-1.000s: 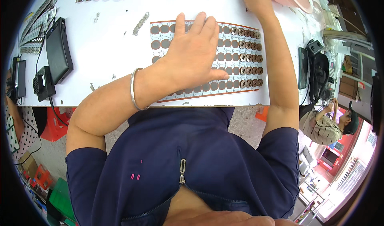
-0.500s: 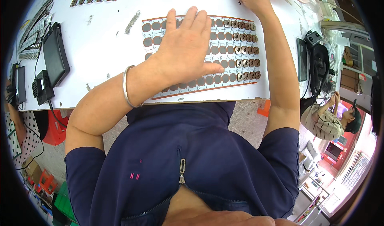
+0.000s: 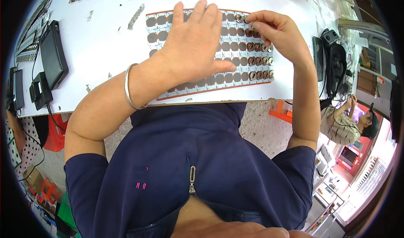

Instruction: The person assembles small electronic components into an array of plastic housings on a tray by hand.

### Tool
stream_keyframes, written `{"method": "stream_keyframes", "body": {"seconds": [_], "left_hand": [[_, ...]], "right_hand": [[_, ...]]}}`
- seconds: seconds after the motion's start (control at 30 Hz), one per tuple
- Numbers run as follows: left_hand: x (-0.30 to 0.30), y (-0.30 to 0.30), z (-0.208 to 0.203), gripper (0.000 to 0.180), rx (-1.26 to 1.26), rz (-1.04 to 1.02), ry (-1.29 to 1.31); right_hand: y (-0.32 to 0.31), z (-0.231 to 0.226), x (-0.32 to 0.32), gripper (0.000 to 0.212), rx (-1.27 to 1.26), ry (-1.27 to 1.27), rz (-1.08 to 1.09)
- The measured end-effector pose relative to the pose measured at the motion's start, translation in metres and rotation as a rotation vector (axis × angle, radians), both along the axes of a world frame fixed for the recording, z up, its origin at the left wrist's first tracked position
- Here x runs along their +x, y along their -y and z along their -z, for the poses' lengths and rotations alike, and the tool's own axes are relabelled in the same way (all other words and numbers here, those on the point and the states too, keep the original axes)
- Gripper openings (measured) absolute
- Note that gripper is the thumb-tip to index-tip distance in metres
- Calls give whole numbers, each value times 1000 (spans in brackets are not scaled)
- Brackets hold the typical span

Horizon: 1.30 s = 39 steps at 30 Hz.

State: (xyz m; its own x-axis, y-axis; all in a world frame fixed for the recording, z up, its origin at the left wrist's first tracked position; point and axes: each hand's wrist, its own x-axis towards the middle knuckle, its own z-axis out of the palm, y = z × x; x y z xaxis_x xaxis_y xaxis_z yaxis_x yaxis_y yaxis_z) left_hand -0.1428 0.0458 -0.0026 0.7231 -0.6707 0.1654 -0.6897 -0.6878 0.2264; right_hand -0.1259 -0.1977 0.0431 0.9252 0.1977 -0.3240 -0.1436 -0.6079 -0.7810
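In the head view, the left hand [image 3: 195, 48] lies flat, palm down, on a white tray sheet [image 3: 210, 80] gridded with round brown pockets, its fingers [image 3: 201, 11] spread open and holding nothing, simply pinning the sheet to the white table [image 3: 97, 52]. A silver bangle [image 3: 129, 92] circles that wrist, and the forearm runs back toward the body at a slant. The right hand [image 3: 280, 33] arches over the far right corner of the sheet, wrist raised, thumb and forefinger pinched shut on a small round metal part [image 3: 245, 18] just at the fingertips, over the top row. Below those fingertips several pockets already hold similar ringed parts [image 3: 257, 61]. To seat the piece well, it seems wise to keep it level over its pocket and the sheet pressed still. Left of the spread fingers sit a dark flat device [image 3: 52, 59] and a small black adapter [image 3: 40, 95].
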Motion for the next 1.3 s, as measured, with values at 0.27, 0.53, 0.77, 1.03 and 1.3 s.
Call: {"method": "stream_keyframes", "body": {"seconds": [0.27, 0.53, 0.77, 1.03, 1.3], "left_hand": [[0, 1, 5, 107, -3, 7, 47], [-1, 0, 6, 106, -33, 8, 44], [0, 0, 5, 105, -47, 5, 39], [0, 0, 1, 106, -3, -1, 8], [3, 0, -11, 105, 98, -26, -70]], "right_hand": [[-26, 11, -22, 14, -128, 276, 39], [-33, 28, -32, 15, -322, 566, 103], [-36, 38, -44, 15, -381, 759, 114], [-30, 37, -37, 18, -329, 760, 53], [-50, -5, 28, 31, -297, 457, -254]]}}
